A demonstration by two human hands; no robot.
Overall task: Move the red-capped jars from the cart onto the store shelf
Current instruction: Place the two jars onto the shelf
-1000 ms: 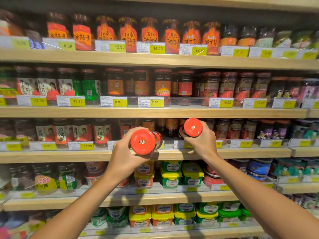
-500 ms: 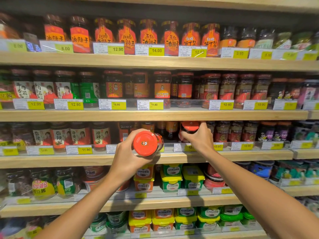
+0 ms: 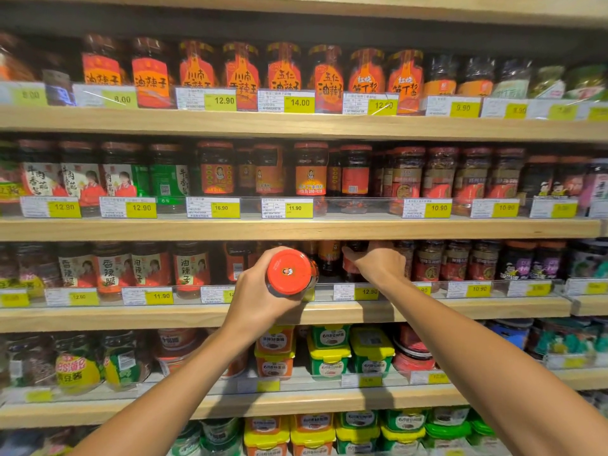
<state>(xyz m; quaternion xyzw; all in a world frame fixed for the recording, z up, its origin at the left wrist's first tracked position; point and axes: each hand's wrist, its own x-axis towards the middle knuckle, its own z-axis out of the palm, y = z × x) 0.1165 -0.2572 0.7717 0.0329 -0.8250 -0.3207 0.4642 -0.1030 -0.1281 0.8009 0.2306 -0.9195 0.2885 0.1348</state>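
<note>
Gripped in the left hand (image 3: 260, 296), a red-capped jar (image 3: 289, 272) lies tipped, cap toward the camera, before the shelf (image 3: 98, 315) edge. Farther in, the right hand (image 3: 378, 262) clasps another jar (image 3: 350, 265) among the stocked row.

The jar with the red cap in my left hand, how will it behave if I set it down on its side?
The round red-capped jar would probably roll, being cylindrical. It looks like glass, so likely breakable and fairly heavy. The left hand holds it tipped, cap toward the camera.
</note>
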